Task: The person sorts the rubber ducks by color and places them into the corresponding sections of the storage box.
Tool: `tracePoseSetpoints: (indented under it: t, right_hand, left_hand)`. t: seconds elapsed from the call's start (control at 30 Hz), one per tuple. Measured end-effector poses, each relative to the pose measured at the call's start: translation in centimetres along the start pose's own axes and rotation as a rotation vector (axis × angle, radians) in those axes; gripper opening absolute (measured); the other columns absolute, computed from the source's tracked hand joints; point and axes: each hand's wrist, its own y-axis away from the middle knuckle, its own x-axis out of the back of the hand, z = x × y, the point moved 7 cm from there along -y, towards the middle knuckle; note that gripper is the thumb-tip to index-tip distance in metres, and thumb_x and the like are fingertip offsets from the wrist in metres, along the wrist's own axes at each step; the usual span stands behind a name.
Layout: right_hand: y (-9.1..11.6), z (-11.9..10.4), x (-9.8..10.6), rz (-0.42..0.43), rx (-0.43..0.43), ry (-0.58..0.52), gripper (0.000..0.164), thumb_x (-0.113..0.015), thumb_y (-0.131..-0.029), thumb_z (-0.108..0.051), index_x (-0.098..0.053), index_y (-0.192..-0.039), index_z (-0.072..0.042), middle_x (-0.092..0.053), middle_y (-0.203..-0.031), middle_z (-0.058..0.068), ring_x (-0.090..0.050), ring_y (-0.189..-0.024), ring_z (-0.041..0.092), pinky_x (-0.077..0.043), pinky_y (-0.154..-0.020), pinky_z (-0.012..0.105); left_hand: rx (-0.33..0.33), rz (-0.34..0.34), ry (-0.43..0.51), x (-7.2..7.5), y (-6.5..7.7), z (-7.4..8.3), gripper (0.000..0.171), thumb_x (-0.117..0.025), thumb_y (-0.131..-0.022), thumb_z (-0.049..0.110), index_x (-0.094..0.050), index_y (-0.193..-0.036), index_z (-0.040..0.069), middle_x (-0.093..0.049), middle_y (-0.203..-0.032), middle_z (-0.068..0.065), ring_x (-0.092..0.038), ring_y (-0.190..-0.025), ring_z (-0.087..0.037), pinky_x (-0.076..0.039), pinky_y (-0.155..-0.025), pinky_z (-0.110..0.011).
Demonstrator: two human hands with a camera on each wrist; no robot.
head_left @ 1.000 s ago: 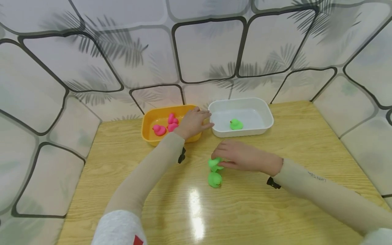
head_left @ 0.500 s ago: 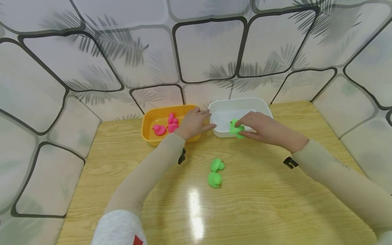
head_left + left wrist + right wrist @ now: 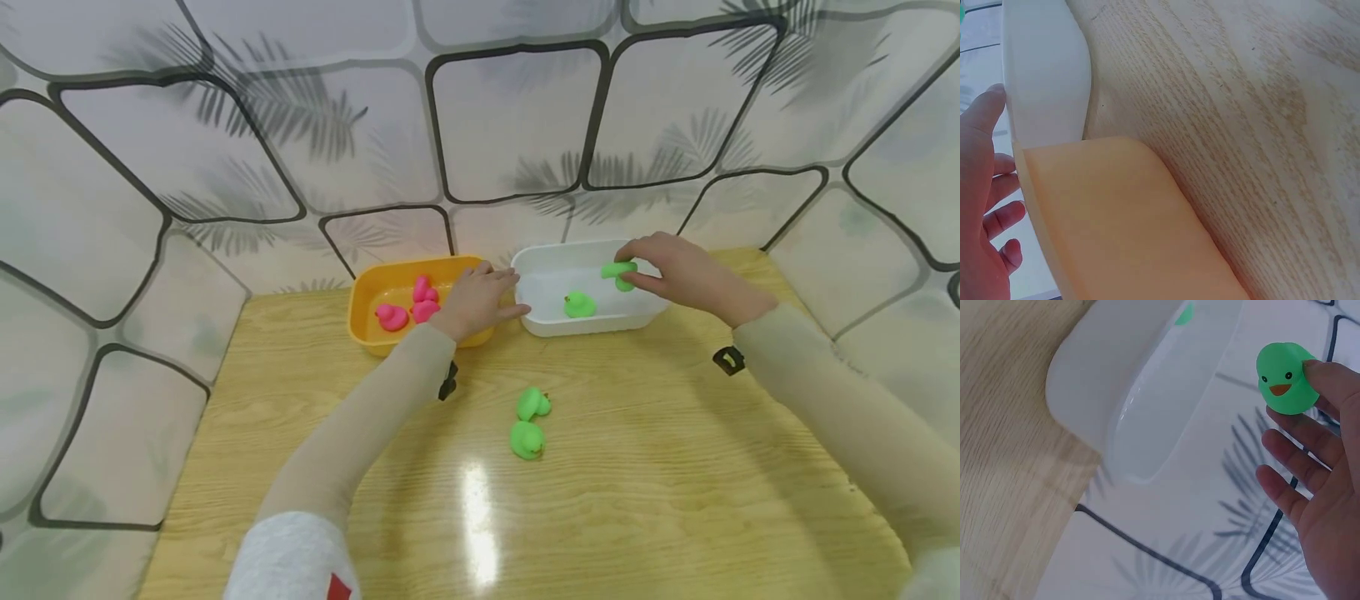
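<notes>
Between thumb and forefinger, my right hand [image 3: 693,279] pinches a green rubber duck [image 3: 1285,378] above the right end of the white tub [image 3: 543,279]. Its orange beak and black eyes face the right wrist camera. Another green duck [image 3: 580,305] sits inside that tub. My left hand [image 3: 478,302] lies over the right side of the orange tub [image 3: 367,287], its extended fingers reaching to the edge of the white tub. Pink rubber ducks [image 3: 392,317] are in the orange tub, partly hidden by this hand.
Two green ducks, one upper [image 3: 533,403] and one lower [image 3: 527,440], are close together on the wooden table [image 3: 637,500] in front of the tubs. A patterned wall panel [image 3: 517,125] rises right behind the tubs.
My right hand has moved from the ducks on the table, up and right, carrying a green duck over the white tub. My left hand has stayed nearly still.
</notes>
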Motion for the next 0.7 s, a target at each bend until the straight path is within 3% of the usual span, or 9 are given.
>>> tracePoseSetpoints:
  t: [0.23,0.4,0.6,0.7]
  right_hand:
    - [0.2,2.6,-0.2,-0.051,-0.098,-0.029,0.023,-0.074,-0.097,-0.007,-0.067,-0.118,-0.001,-0.072,-0.112,0.014,-0.063,-0.097,0.034,-0.049,-0.082,0.050]
    - [0.8,3.7,-1.0,-0.100,-0.139,-0.036,0.028,-0.069,-0.101,-0.010,-0.065,-0.126,0.002,-0.070,-0.121,0.020,-0.063,-0.112,0.041,-0.047,-0.099,0.058]
    - [1.2,3.0,-2.1,-0.104,-0.109,-0.028,0.028,-0.069,-0.100,-0.008,-0.067,-0.126,0.002,-0.069,-0.124,0.020,-0.063,-0.115,0.042,-0.047,-0.102,0.058]
    - [1.1,2.1,-2.5,-0.097,-0.070,-0.023,0.027,-0.071,-0.098,-0.007,-0.068,-0.124,0.002,-0.070,-0.123,0.020,-0.064,-0.115,0.041,-0.042,-0.109,0.060]
  left_hand:
    - [0.007,-0.011,-0.006,-0.1,0.0,0.0,0.071,-0.057,-0.102,0.059,-0.050,-0.155,0.012,-0.045,-0.162,-0.005,-0.044,-0.140,-0.032,-0.032,-0.120,-0.052]
    - [0.005,-0.011,-0.002,-0.1,-0.1,0.1,0.072,-0.057,-0.102,0.059,-0.051,-0.155,0.012,-0.045,-0.162,-0.005,-0.045,-0.137,-0.030,-0.034,-0.119,-0.052]
    - [-0.006,-0.007,0.000,-0.2,-0.3,-0.1,0.071,-0.058,-0.102,0.059,-0.052,-0.154,0.011,-0.046,-0.161,-0.005,-0.046,-0.136,-0.031,-0.035,-0.117,-0.051]
    - [-0.007,-0.009,-0.001,-0.2,-0.3,-0.2,0.071,-0.058,-0.102,0.059,-0.052,-0.154,0.012,-0.046,-0.161,-0.005,-0.045,-0.137,-0.031,-0.036,-0.117,-0.050]
